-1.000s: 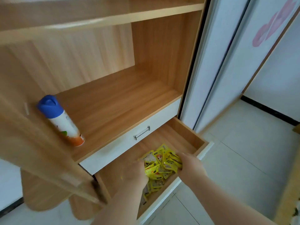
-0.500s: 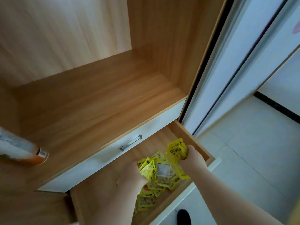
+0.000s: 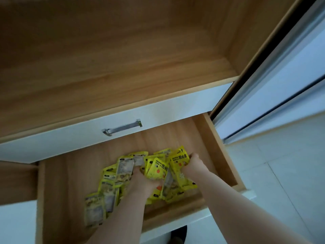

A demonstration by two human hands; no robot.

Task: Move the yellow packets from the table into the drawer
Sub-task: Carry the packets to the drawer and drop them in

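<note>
The yellow packets [image 3: 123, 175] lie heaped in the open drawer [image 3: 219, 148] and have spilled further toward its near left than a moment ago, so we judge this load nearly delivered. Our right hand [image 3: 192, 163] has come down, fingers curled round a few packets at the heap's right. Our left hand [image 3: 142, 184] is sunk among them, its fingers hidden. The upper drawer [image 3: 175, 108] sits closed just beyond and blocks nothing.

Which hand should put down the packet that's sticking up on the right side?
Right hand, probably: it grips that yellow packet above the drawer floor. The left hand sits in the middle of the pile.
</note>
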